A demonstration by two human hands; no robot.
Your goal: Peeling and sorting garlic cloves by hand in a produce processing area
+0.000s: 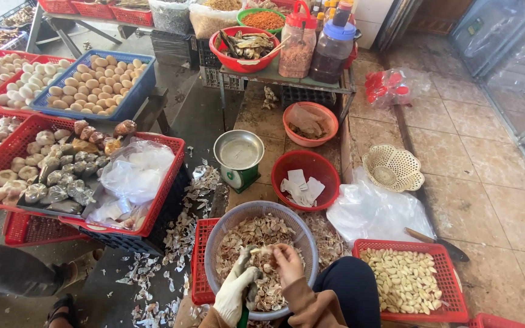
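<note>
Over grey basket [302, 234] of papery skins, gloved left hand [236, 291] closed on knife, right hand [288, 264] pinching pale garlic clove [267, 249]

both hands [262, 276] peel garlic [267, 250] over a basket [223, 228].

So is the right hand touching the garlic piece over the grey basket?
Touching. The head view shows the right hand with its fingers pinched on the garlic piece above the grey basket.
</note>
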